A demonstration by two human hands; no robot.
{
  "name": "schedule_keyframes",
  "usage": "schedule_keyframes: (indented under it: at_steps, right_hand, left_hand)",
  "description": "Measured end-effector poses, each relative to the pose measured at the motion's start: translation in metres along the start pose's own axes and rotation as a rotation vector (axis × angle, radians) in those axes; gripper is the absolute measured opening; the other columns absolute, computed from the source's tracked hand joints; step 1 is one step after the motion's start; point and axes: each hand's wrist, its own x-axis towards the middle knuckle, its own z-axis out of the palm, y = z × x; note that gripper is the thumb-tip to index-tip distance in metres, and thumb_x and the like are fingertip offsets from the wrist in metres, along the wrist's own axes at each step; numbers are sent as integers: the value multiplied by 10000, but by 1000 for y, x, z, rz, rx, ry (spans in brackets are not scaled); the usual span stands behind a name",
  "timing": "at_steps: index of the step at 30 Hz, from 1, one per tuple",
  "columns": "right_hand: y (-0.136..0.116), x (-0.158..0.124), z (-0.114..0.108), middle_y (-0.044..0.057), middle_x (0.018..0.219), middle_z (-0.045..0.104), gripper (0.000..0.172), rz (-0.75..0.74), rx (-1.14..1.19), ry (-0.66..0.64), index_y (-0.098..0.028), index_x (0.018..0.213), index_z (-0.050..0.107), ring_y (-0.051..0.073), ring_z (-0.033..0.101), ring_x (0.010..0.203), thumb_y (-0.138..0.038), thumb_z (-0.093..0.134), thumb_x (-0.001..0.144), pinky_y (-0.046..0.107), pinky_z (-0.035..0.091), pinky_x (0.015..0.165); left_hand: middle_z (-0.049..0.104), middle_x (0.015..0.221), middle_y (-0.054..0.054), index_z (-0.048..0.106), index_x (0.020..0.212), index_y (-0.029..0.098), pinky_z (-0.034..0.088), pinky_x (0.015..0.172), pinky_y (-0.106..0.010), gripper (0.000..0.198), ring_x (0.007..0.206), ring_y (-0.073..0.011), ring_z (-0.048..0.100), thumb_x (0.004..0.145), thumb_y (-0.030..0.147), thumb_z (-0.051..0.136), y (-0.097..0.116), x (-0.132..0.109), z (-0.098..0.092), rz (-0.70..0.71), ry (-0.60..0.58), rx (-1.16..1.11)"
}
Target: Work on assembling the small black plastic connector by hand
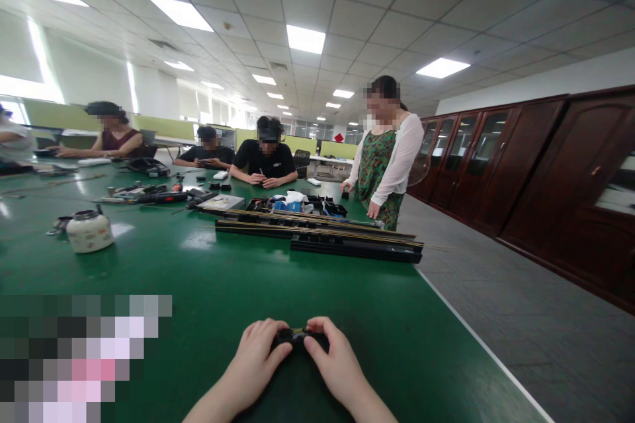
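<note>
Left hand (262,351), right hand (333,355): lower centre | 1 small black part (298,338) held by both hands' fingers | white pot (90,235) seen at left

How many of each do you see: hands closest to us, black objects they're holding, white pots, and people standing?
Hands closest: 2, left hand and right hand
Held black object: 1
White pot: 1
Standing person: 1
Total: 5
</note>
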Motion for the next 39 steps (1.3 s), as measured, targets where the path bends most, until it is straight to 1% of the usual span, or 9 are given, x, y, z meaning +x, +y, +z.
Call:
schedule_keyframes:
  at_steps: [9, 17, 23, 27, 34, 39]
  right_hand:
    - [-4, -2, -1, 38, 964, 635, 225, 4, -14, -6, -227, 944, 579, 214, 570, 963, -300, 554, 733, 341, 407, 886]
    - [-3, -1, -1, 37, 973, 631, 226, -1, -29, -7, -229, 948, 577, 215, 563, 973, -288, 551, 732, 342, 403, 889]
    - [-1, -2, 0, 38, 973, 629, 225, 4, -28, -10, -230, 953, 574, 210, 562, 972, -292, 540, 739, 339, 402, 888]
    - [-1, -1, -1, 36, 974, 628, 226, 2, -31, -11, -231, 951, 577, 209, 561, 971, -273, 543, 732, 338, 401, 890]
    - [-4, -3, -2, 27, 983, 627, 266, 6, -37, -16, -237, 956, 586, 210, 558, 986, -212, 557, 693, 341, 396, 905]
    - [-7, -4, -4, 31, 1019, 631, 347, -3, -46, -9, -245, 995, 597, 220, 545, 1019, -176, 572, 656, 360, 379, 933]
  left_hand:
    - [636, 960, -27, 568, 965, 231, 353, 924, -393, 207, 961, -213, 545, 787, 299, 490, 0, -1, 0, 15, -5, -10]
    - [642, 948, -19, 576, 961, 242, 374, 911, -376, 206, 940, -207, 557, 779, 307, 505, -2, -1, 0, 30, 26, -8]
    - [641, 936, -20, 577, 955, 246, 373, 906, -384, 202, 925, -206, 560, 790, 321, 488, -1, 0, 1, 41, 23, -11]
    - [638, 945, -20, 575, 957, 252, 369, 911, -391, 205, 941, -213, 554, 771, 309, 508, -1, -1, 1, 30, 32, -26]
    - [631, 1018, -38, 561, 1005, 235, 357, 925, -395, 304, 1000, -232, 529, 701, 242, 560, -4, -2, 2, -7, 32, -62]
    - [631, 1043, -25, 548, 1016, 256, 338, 945, -405, 328, 1021, -231, 520, 691, 214, 550, -2, -2, 1, -11, 22, -55]
